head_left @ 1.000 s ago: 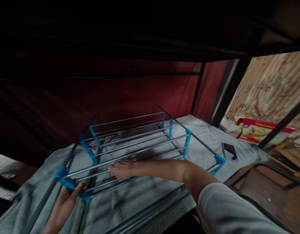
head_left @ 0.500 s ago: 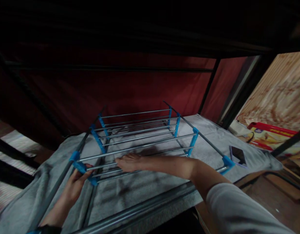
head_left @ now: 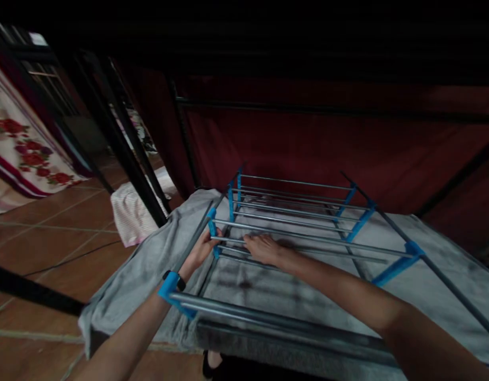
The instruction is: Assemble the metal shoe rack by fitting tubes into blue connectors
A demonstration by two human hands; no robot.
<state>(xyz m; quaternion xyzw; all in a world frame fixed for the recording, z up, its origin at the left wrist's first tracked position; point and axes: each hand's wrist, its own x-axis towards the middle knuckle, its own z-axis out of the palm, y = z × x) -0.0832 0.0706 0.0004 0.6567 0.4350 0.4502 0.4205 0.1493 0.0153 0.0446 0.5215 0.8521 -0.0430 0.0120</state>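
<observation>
A rack of thin metal rods with blue plastic brackets stands on a grey blanket. My left hand (head_left: 202,247), a dark band at its wrist, has its fingers closed around the near left blue bracket (head_left: 212,227). Just to the right, my right hand (head_left: 264,248) grips a metal rod (head_left: 332,253) near its left end. That rod's right end appears to stop short of the near right blue bracket (head_left: 395,267). Thicker metal tubes (head_left: 276,316) run along the front, meeting a blue corner piece (head_left: 169,286) by my left wrist.
The grey blanket (head_left: 137,296) covers a surface inside a dark metal frame (head_left: 121,153). A dark red curtain (head_left: 292,137) hangs behind. At left are a tiled floor (head_left: 42,238), a striped cloth (head_left: 137,206) and a flowered cloth (head_left: 30,148).
My view has swung left, so the rack sits farther right in it. Both hands stay at the rack's near left end. The rod's right end now appears apart from the right bracket.
</observation>
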